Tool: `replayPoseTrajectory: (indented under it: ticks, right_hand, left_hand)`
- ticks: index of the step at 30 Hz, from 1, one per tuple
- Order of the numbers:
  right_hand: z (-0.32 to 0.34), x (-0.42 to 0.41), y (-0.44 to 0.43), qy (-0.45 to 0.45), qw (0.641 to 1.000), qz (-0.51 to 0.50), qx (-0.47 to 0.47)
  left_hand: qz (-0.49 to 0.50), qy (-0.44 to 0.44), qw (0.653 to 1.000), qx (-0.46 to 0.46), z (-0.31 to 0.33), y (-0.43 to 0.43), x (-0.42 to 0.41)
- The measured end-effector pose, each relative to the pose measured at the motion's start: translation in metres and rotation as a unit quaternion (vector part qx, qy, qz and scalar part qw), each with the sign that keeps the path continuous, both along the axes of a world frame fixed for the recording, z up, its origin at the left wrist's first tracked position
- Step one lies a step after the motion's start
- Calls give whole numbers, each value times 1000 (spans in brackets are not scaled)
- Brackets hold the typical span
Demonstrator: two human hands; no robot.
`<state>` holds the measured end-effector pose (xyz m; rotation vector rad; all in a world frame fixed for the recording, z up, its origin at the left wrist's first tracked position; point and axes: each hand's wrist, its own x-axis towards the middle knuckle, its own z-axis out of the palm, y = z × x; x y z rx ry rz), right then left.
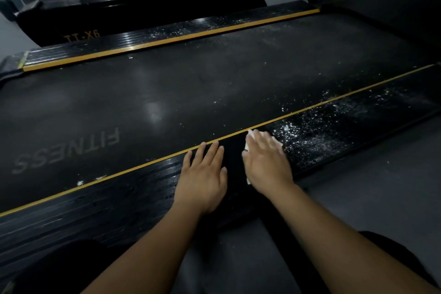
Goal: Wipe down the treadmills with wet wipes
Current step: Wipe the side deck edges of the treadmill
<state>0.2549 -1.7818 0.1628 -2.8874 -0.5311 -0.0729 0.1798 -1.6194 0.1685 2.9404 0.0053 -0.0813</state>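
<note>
Treadmill filled the view, its dark belt running left to right, and the near side rail lay just ahead of the person. The left hand rested flat on that rail, fingers straight and slightly spread. The right hand, just beside it, pressed a wet wipe onto the rail with flat fingers, only white edges showing. Thin, limp and damp, the wipe would likely bunch, so broad palm pressure suited it. White specks dotted the rail just right of it.
</note>
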Motion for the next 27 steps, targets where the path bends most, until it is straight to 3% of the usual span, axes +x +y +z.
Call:
replayPoseTrajectory:
  ticks: [5,12,17,19,23,27]
  right_hand:
    - [-11,-58,7,4,991,136,-3]
    - [1,-21,11,12,1000,23,-8]
    - [-2,-81,25,-7,983,184,-11]
    - [1,-70,9,-29,984,177,-3]
    - [5,-34,25,4,998,68,2]
    - [2,-80,52,5,985,170,4]
  left_hand:
    - [-3,-3,1000,-4,0,2,-1]
    - [-49,-11,999,8,-6,22,-28]
    - [-37,-51,998,3,-15,41,-52]
    - [-37,-54,998,17,-15,47,-62]
    - [-35,-56,998,24,-15,51,-68]
    - [-43,-57,997,6,-16,51,-68]
